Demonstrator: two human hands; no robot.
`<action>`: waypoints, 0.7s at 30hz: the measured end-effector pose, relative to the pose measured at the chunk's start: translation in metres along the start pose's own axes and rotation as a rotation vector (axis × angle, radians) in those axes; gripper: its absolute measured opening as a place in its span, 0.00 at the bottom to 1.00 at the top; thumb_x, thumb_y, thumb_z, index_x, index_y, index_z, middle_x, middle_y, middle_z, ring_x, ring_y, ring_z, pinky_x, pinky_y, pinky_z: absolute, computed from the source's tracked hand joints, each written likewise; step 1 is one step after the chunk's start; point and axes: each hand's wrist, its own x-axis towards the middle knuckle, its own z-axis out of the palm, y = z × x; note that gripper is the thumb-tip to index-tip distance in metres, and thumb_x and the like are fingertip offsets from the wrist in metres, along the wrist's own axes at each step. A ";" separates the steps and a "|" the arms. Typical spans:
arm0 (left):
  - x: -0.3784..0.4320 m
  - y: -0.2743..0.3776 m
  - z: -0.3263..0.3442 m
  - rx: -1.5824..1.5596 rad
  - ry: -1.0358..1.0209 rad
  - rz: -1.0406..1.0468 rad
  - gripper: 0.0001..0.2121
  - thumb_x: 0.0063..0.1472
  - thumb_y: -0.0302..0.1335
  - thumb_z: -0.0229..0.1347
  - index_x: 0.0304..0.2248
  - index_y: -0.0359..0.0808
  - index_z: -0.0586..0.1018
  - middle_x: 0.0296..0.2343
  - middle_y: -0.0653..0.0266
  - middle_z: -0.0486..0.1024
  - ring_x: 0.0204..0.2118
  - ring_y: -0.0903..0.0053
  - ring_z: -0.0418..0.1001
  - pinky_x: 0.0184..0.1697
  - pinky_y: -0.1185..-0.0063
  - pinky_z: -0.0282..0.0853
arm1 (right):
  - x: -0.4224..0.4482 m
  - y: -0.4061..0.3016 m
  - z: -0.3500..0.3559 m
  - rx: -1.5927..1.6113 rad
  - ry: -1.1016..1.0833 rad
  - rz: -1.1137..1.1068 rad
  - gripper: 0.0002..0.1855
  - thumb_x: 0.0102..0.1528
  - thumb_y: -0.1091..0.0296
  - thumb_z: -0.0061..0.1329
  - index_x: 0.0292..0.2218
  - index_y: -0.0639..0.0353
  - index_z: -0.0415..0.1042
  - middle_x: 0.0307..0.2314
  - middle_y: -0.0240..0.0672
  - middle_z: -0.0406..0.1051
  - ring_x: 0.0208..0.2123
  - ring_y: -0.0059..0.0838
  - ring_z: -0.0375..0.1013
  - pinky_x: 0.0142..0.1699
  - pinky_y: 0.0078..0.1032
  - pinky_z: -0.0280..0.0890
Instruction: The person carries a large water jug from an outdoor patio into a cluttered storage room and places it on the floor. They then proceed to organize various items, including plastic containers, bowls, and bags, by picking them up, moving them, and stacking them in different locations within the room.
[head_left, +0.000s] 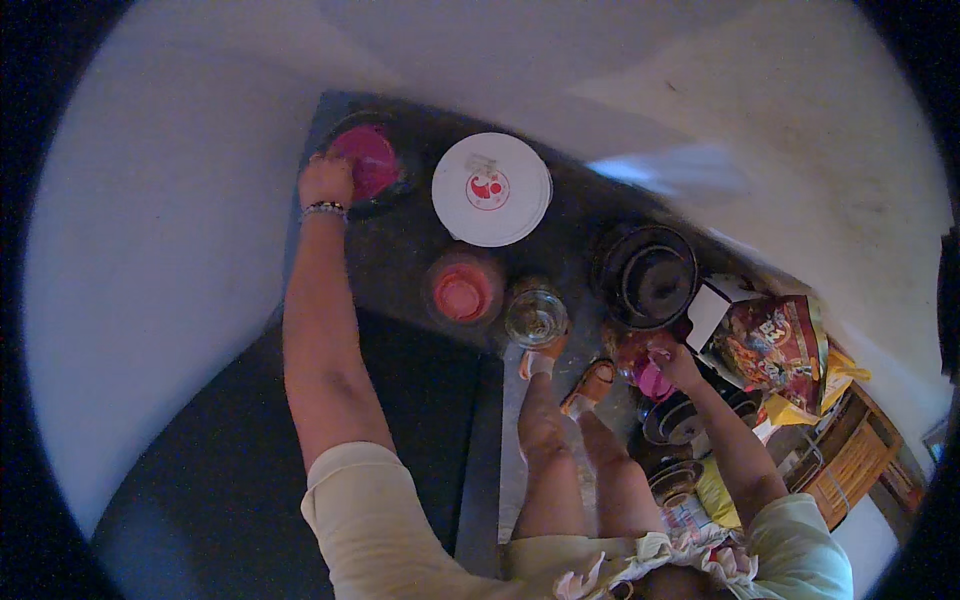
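My left hand (326, 181), with beaded bracelets at the wrist, is at the far left corner of a dark surface. Its fingers curl over the edge of a pink round item (369, 161), perhaps a lid or shallow dish, above a dark round rim. To the right, my right hand (677, 366) grips a small pink item (655, 381), possibly a cup or a lid. It hangs beside a reddish see-through container (628, 343). Both hands' fingertips are partly hidden, and the dim light blurs detail.
A stack of white round lids or plates (517, 214) bears a red print. Nearby stand a red-pink container (460, 291), a clear glass jar (535, 318) and black round pots (651, 276). At right are a white box (707, 316), a printed food bag (776, 349) and a wooden rack (855, 457).
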 end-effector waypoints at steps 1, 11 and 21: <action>0.000 -0.009 0.010 0.012 0.014 0.010 0.09 0.52 0.26 0.46 0.30 0.44 0.78 0.36 0.64 0.72 0.41 0.65 0.70 0.39 0.70 0.70 | 0.000 -0.020 -0.003 -0.045 -0.005 -0.021 0.09 0.50 0.76 0.45 0.35 0.62 0.70 0.27 0.35 0.71 0.29 0.21 0.69 0.35 0.21 0.64; 0.031 -0.025 0.037 0.138 -0.040 0.068 0.11 0.56 0.29 0.45 0.36 0.41 0.76 0.40 0.64 0.71 0.43 0.63 0.69 0.44 0.71 0.67 | -0.001 -0.006 -0.009 -0.045 0.051 -0.064 0.08 0.48 0.75 0.47 0.34 0.60 0.70 0.30 0.36 0.71 0.32 0.29 0.71 0.36 0.24 0.65; 0.043 -0.078 0.073 0.026 -0.121 -0.324 0.15 0.58 0.36 0.42 0.41 0.39 0.71 0.40 0.52 0.69 0.41 0.60 0.70 0.40 0.68 0.68 | 0.009 -0.014 0.000 -0.047 0.057 -0.020 0.10 0.49 0.66 0.46 0.33 0.61 0.71 0.27 0.43 0.71 0.29 0.36 0.71 0.35 0.27 0.65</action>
